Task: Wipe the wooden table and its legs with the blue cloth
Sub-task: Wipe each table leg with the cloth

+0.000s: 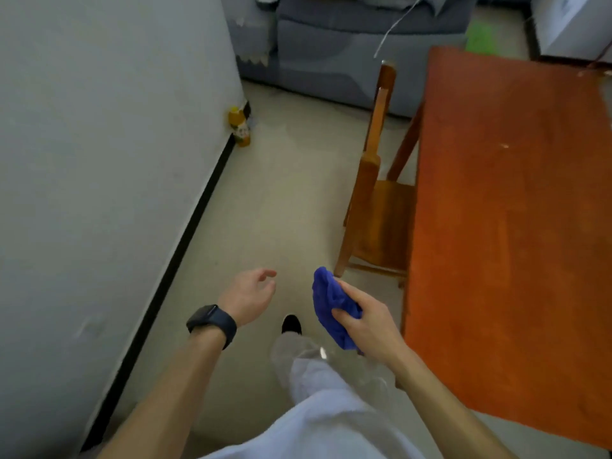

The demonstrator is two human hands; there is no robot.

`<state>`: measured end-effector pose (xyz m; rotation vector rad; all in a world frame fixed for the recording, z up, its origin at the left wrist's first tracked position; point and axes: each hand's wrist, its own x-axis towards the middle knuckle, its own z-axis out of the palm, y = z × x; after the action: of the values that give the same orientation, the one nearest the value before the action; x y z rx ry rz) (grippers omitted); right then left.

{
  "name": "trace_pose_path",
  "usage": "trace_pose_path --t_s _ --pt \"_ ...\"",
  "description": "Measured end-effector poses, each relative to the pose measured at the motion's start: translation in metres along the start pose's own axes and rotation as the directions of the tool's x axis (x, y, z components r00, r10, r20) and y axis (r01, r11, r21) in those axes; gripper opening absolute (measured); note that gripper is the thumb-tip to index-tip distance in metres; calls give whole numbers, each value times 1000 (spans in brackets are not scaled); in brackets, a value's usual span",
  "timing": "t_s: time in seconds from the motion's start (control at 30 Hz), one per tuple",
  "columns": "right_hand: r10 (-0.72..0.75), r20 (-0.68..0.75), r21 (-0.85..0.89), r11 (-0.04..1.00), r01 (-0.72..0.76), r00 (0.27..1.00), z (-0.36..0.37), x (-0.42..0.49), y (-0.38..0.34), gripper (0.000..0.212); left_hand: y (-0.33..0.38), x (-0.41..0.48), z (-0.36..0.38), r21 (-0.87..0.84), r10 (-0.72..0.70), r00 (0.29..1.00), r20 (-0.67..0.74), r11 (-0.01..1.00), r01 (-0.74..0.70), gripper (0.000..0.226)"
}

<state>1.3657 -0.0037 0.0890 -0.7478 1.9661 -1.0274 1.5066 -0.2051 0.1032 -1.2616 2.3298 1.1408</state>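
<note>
Right hand grip closed around bunched blue cloth, beside wooden table; left hand open, empty. Risk: tucked-in chair likely blocks leg access

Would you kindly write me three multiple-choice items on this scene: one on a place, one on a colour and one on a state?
1. Where is the wooden chair?
A) pushed in at the side of the wooden table
B) upside down on top of it
C) lying on its side, far from it

2. What colour is the cloth?
A) green
B) blue
C) red

3. What is the left hand doing?
A) gripping a cup
B) pressing on the table
C) holding nothing

Answers: 1 A, the chair stands upright with its seat at the table's edge; 2 B, the right hand grips a blue bundle; 3 C, the left hand hangs empty in the air.
</note>
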Motion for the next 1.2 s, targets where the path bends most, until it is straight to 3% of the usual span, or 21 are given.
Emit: trace_pose_path --t_s 0.17,0.43,0.63,0.8,0.97,1.1,1.2 --pt "-3 -48 -73 997 -1 999 9 117 -58 55 18 108 -100 268 95 995 11 959 -95 37" --pt "-23 -96 -131 991 10 995 -3 282 -151 57 61 265 -217 290 207 975 78 931 -221 37" --pt "73 -260 -132 985 -110 963 -27 397 -173 57 103 411 -276 360 305 935 179 864 -351 38" --pt "171 -475 -88 967 -240 863 -65 475 -202 55 194 532 -318 471 418 828 373 684 -557 39" --pt "281 -668 28 935 -353 689 -106 533 -216 55 298 620 -328 469 516 655 552 457 -756 39" --pt "378 -728 137 898 -419 572 -137 590 -212 55 373 694 -315 506 509 545 667 227 -832 38" --pt "422 -733 161 870 -466 534 -175 647 -201 57 432 746 -308 531 509 505 697 108 -841 40"
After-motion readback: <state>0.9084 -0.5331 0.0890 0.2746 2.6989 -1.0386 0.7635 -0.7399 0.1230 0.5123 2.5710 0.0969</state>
